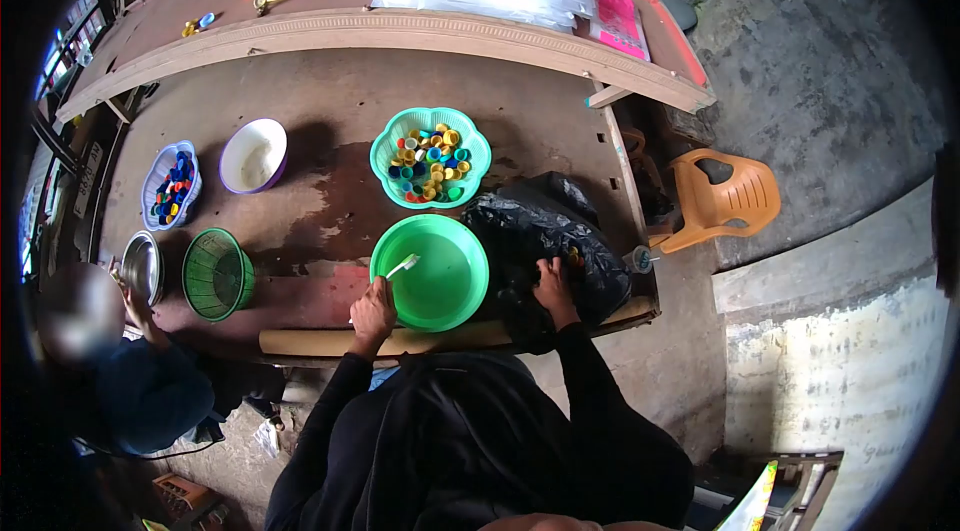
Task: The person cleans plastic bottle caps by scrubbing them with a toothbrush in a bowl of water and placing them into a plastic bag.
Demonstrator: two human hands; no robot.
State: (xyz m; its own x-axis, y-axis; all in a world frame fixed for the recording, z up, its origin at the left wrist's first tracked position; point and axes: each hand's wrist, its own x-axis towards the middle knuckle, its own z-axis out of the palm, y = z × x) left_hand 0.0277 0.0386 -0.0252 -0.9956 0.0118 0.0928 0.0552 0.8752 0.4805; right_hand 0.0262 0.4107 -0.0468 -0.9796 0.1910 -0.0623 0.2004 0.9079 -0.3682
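My left hand [373,309] is closed around a toothbrush [404,264] with a white head, at the left rim of a green basin [432,313]. The brush head sits over the basin, which seems to hold shallow water. On the right, my right hand [552,293] reaches into the mouth of a black plastic bag [590,276]; its fingertips are lost among the dark folds. A few small coloured pieces show inside the bag near those fingers. Beyond the basin stands a scalloped green bowl [382,153] of yellow, blue, red and green bottle caps [437,163].
Leftward on the table are a white-and-purple bowl [253,156], a pale basket [150,193] of caps, a green mesh basket [218,274] and a metal bowl [145,269] near another person's hand [135,309]. A raised shelf [340,31] bears tape and plastic sheets. An orange chair [725,193] stands right.
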